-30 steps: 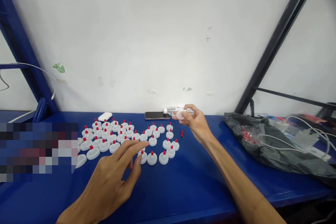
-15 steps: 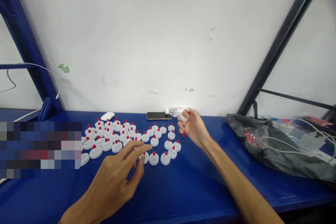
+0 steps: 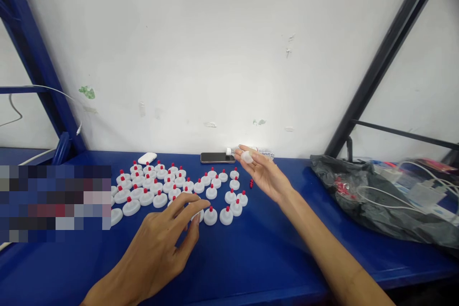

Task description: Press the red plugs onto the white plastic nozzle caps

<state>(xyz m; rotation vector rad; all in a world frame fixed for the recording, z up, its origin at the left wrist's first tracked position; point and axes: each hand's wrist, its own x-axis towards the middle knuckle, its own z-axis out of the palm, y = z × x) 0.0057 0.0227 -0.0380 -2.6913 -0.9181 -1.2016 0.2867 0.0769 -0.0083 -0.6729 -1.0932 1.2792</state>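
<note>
My right hand [image 3: 266, 172] is raised over the back of the blue table, palm turned up, with a white plastic cap [image 3: 246, 157] held at its fingers. The red tip seen on it earlier does not show from this side. Just below that hand lie small red tips [image 3: 251, 183] on the table. My left hand [image 3: 168, 232] hovers at the front of the group, thumb and fingers apart and curved, nothing in them. It partly hides a white cap [image 3: 198, 215]. Beside it a red-tipped white cap [image 3: 211, 216] stands upright, and several more like it [image 3: 131, 206] spread leftward.
Along the wall lie a dark phone [image 3: 217, 158], a clear bottle [image 3: 265, 153] on its side and a white case [image 3: 147, 158]. A dark plastic bag [image 3: 358, 210] with cables and red pieces sits on the right. Metal posts [image 3: 387, 52] slope up at both sides.
My right hand has opened out from a curled grip and turned its palm up, the white cap shifting slightly left with it. My left hand has hardly moved.
</note>
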